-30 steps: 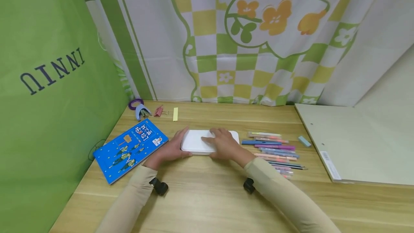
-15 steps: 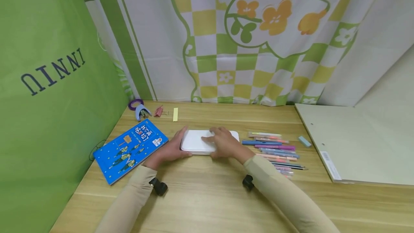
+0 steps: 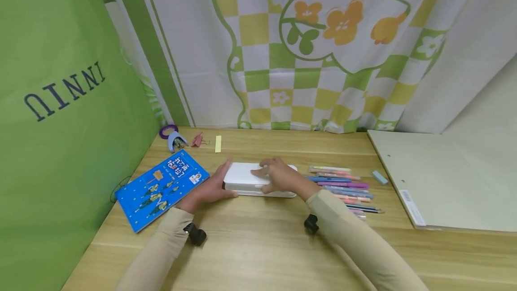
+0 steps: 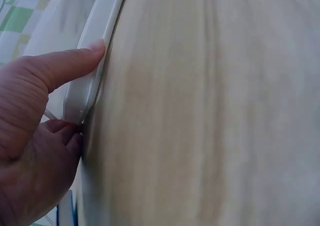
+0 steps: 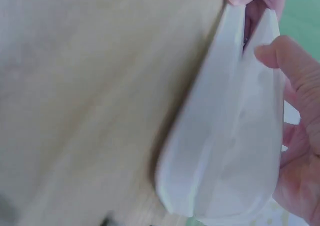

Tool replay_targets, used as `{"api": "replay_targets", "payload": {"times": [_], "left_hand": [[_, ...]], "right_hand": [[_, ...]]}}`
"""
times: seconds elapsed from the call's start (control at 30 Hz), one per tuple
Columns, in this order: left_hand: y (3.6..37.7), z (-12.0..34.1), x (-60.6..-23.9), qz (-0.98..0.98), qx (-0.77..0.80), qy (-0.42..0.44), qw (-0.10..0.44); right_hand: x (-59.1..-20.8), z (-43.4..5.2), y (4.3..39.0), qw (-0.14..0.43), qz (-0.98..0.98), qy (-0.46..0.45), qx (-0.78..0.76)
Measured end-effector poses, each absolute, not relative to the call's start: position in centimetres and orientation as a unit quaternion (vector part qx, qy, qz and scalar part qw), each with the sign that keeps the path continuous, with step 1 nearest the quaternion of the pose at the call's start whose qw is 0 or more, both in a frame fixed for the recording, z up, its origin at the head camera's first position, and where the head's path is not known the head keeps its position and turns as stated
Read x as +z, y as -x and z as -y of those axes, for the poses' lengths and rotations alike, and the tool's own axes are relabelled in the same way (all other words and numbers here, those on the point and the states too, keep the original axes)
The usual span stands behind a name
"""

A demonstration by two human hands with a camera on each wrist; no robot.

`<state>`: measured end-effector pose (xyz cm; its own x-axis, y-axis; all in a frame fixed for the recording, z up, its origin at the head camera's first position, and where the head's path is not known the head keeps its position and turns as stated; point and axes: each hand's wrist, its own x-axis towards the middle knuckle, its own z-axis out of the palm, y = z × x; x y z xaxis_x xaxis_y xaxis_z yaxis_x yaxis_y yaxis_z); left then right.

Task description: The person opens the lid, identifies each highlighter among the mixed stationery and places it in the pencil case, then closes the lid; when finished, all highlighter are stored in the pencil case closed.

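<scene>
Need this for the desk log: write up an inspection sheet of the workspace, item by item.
Surface: wooden desk, pale board lying at its right end.
Job's things: white case, its lid lifted a crack along the near edge.
Clutter: blue book on the left; row of pens on the right; small blue eraser; pink binder clip, yellow strip, purple ring and a small blue-grey tool at the back.
Grippers: left hand grips the case's left end, thumb on the rim; right hand rests on the lid, fingers curled round it.
Cables: nothing seen.
Surroundings: green panel on the left, checked flower-print curtain behind.
</scene>
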<state>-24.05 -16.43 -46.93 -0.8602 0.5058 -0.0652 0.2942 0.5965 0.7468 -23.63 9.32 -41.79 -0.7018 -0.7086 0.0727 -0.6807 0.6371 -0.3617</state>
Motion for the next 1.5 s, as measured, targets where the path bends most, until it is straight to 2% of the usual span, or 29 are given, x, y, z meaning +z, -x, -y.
{"api": "replay_targets", "payload": {"times": [0.2, 0.33, 0.5, 0.67, 1.0, 1.17, 1.3, 1.5], "left_hand": [[24.2, 16.1, -46.6, -0.882, 0.397, -0.210, 0.143], [24.2, 15.9, -46.5, -0.881, 0.402, -0.197, 0.150], [24.2, 15.8, -46.5, -0.882, 0.406, -0.187, 0.146], [24.3, 15.8, -46.7, -0.880, 0.410, -0.195, 0.138], [24.5, 16.1, -46.9, -0.878, 0.402, -0.223, 0.132], [24.5, 16.4, -46.6, -0.892, 0.370, -0.223, 0.136], [24.4, 16.4, -46.4, -0.900, 0.348, -0.215, 0.150], [24.5, 16.4, -46.6, -0.903, 0.338, -0.209, 0.162]], "right_hand": [[-41.3, -10.3, 25.0, 0.057, -0.876, 0.424, -0.223], [-41.1, -11.2, 25.0, 0.045, -0.865, 0.453, -0.212], [-40.5, -13.1, 24.6, 0.031, -0.862, 0.445, -0.239], [-40.0, -15.4, 25.3, 0.016, -0.863, 0.366, -0.348], [-41.0, -17.5, 28.0, 0.047, -0.827, 0.084, -0.553], [-41.9, -16.8, 29.5, 0.033, -0.804, 0.004, -0.593], [-42.4, -16.4, 30.0, 0.044, -0.777, -0.052, -0.626], [-43.0, -16.8, 29.8, 0.064, -0.736, -0.064, -0.670]]}}
